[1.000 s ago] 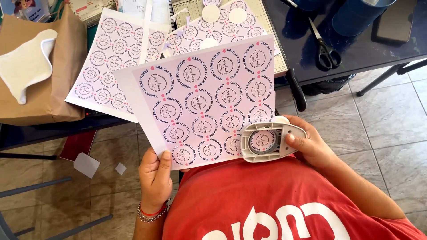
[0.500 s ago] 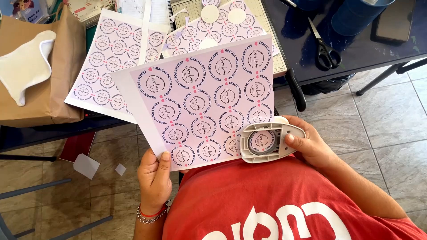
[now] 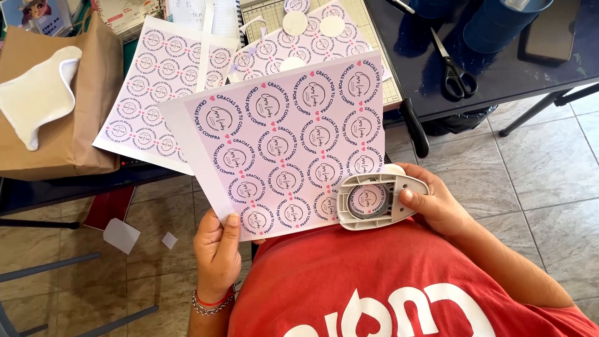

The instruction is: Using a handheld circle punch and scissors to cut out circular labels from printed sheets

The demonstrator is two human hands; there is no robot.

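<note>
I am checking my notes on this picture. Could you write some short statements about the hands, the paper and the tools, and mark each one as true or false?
1. The left hand holds the printed sheet at its lower edge. True.
2. The right hand holds the scissors. False: it holds a white circle punch; the scissors lie on the dark table.
3. The punch sits over a round design at the sheet's lower right corner. True.
4. The brown paper bag lies on the floor. False: it rests on the table at the left.
5. A few cut-out white circles lie on the table further up. True.
</note>
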